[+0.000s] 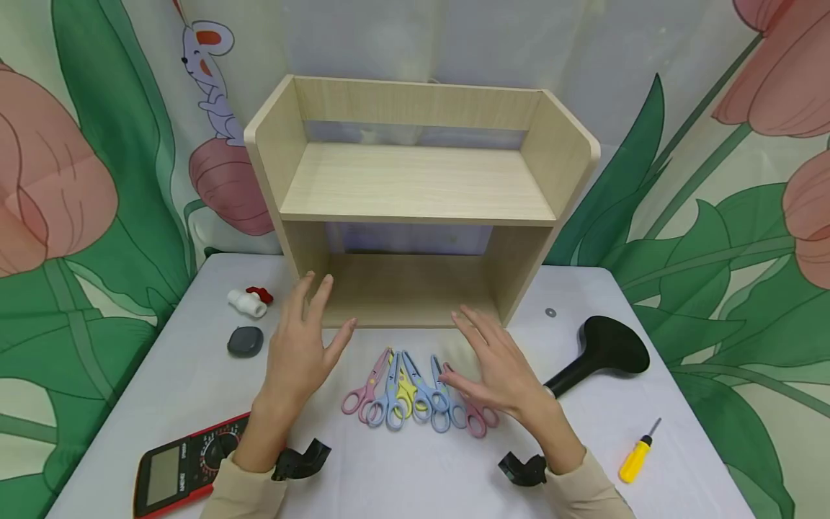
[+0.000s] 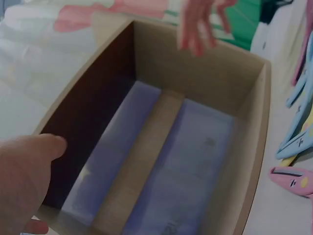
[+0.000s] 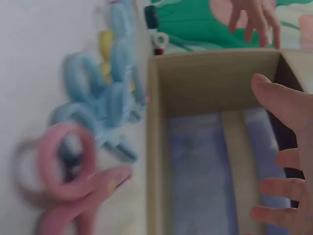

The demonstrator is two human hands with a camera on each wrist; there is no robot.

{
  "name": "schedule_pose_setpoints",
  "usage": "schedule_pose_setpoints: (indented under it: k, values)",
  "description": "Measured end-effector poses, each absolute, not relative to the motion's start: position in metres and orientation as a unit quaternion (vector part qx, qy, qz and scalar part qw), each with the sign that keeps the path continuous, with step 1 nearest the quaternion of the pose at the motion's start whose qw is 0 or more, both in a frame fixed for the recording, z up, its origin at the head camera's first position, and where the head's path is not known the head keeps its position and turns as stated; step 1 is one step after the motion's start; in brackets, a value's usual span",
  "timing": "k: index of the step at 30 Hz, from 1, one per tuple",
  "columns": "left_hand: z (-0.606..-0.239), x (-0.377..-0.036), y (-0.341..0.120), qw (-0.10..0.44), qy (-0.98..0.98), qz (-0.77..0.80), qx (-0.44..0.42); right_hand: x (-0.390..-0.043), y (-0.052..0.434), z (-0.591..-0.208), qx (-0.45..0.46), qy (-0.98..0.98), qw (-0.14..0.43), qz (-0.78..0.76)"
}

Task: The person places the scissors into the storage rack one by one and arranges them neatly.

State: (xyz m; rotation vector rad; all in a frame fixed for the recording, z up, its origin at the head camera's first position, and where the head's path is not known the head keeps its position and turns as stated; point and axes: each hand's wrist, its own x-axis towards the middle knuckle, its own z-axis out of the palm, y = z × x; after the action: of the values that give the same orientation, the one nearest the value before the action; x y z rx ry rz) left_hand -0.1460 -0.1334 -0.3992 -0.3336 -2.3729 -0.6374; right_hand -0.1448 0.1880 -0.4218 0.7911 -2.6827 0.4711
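A pale wooden two-tier shelf [image 1: 415, 209] stands at the back of the white table [image 1: 428, 476]. In front of it lies a fan of several pastel scissors [image 1: 415, 393], pink, blue and yellow. My left hand [image 1: 305, 346] hovers open to the left of the scissors, fingers spread toward the shelf's lower opening, holding nothing. My right hand [image 1: 496, 367] hovers open over the right end of the scissors, also holding nothing. The left wrist view looks into the shelf [image 2: 161, 147] with scissors [image 2: 298, 142] at the right. The right wrist view shows blurred scissors [image 3: 93, 137] beside the shelf [image 3: 205, 147].
A red multimeter [image 1: 188, 465] lies at the front left. A dark grey oval object [image 1: 245, 341] and a white valve with a red handle [image 1: 248, 300] sit at the left. A black handled object [image 1: 599, 353], a yellow screwdriver [image 1: 637, 454] and a small washer [image 1: 550, 313] lie at the right.
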Motion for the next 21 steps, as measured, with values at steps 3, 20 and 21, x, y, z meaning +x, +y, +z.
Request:
schedule_pose_setpoints:
  k: [3, 20, 21]
  values:
    - [-0.401, -0.153, -0.136, 0.36, -0.884, -0.274, -0.116, -0.141, 0.197, -0.429, 0.271, -0.94, 0.133, 0.158]
    - [-0.417, -0.192, -0.153, 0.366, -0.837, -0.407, 0.004, -0.101, 0.224, -0.475, 0.258, -0.962, 0.029, 0.086]
    - [-0.418, -0.194, -0.154, 0.364, -0.837, -0.409, 0.008, -0.1, 0.225, -0.478, 0.261, -0.961, 0.032, 0.082]
